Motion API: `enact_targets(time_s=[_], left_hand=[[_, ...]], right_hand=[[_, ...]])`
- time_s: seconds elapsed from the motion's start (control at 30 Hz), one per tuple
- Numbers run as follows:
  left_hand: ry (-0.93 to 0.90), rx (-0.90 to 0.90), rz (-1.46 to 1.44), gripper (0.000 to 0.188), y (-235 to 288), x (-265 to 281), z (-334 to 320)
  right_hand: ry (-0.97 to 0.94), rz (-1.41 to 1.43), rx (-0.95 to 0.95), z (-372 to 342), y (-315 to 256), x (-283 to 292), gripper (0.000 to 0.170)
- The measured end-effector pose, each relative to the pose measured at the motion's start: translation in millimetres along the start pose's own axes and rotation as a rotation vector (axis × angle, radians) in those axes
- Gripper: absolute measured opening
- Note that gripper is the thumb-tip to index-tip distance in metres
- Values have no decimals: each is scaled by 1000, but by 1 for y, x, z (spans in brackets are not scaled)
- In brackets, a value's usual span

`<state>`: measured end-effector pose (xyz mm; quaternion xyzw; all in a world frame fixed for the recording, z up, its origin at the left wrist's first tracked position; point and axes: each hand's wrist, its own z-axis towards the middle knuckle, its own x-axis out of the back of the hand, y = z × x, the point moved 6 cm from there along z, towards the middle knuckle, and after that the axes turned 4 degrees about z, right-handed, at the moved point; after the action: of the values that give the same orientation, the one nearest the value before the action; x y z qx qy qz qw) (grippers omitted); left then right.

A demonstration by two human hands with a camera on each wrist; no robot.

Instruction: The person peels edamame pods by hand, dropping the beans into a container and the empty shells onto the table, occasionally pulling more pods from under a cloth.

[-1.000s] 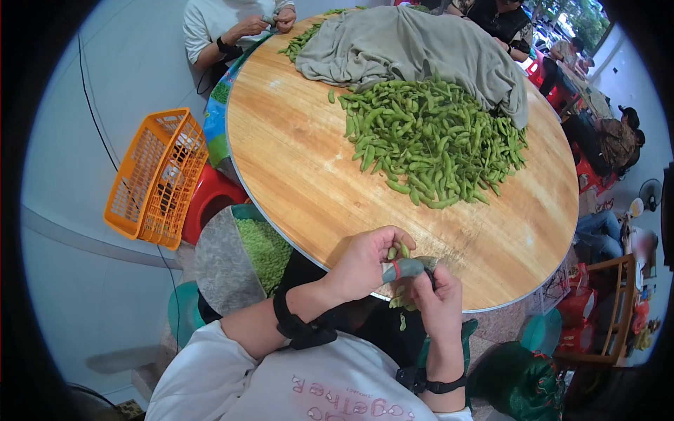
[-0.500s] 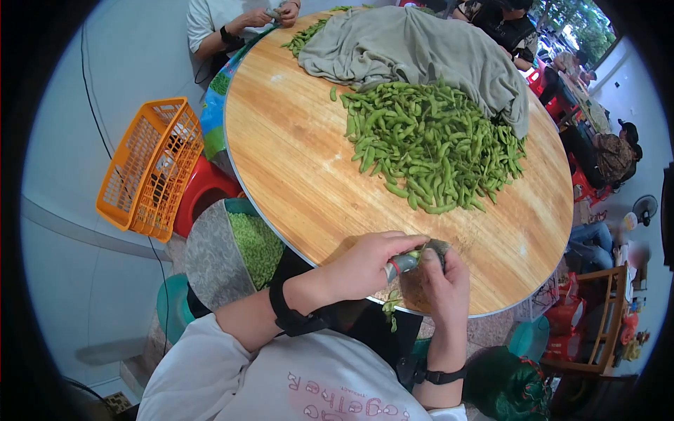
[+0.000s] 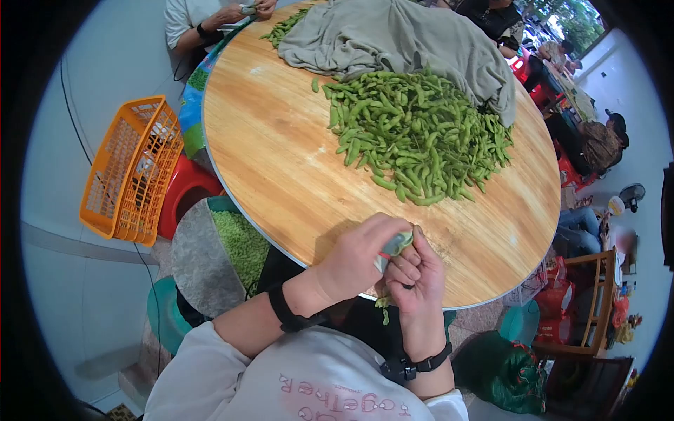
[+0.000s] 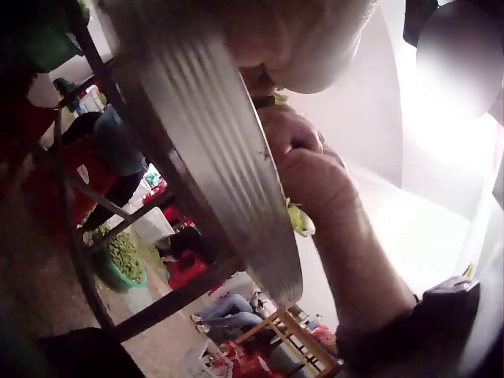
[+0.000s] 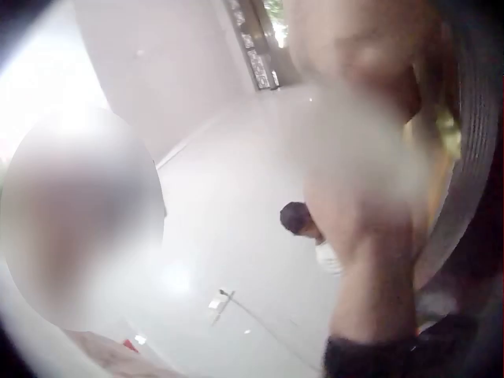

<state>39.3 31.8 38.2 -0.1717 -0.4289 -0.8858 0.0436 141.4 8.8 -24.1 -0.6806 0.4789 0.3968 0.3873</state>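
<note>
In the head view, my left hand is at the table's near edge, a grey-green cover with a red band on one digit. It pinches a green pod at its fingertips. Close against it on the right, my right hand has curled fingers, its dark-tipped thumb against the pod. Pod pieces hang below the hands. The left wrist view shows the right hand beside the metal table rim; the right wrist view is blurred at the hands.
A heap of green pods lies on the round table, partly under a grey cloth. Shelled beans fill a container at lower left, near an orange crate and red stool. Other people sit around.
The head view has shifted. The left hand has turned, its covered digit now pointing up, and the right fingers have curled inward beneath the pod.
</note>
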Motion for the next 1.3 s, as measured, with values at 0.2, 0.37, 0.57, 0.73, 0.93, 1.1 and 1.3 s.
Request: enact_targets(time_s=[0.2,0.37,0.57,0.73,0.93,1.1,1.3], left_hand=[[30,715,-862,23,-72,-7,-13],[-110,812,-1141,17,-60,-18,-14],[-238,806,-1110,21,-51,-19,-16],[-365,379,-376,32,-17,-26,-9],[-270,245,-241,30,-16,-27,-11],[-156,729,-888,7,-35,-29,-23],[-178,737,-820,6,-34,-28,-25]], right_hand=[[-142,-1829,103,-20,-46,-33,26],[419,-2250,1051,20,-180,-42,27],[208,-2403,617,13,-126,-37,26],[208,-1681,334,-14,-92,-15,19],[109,-1234,167,-44,-46,-12,17],[67,-1148,250,-52,-26,-13,23],[-15,-951,107,-55,-15,-10,23]])
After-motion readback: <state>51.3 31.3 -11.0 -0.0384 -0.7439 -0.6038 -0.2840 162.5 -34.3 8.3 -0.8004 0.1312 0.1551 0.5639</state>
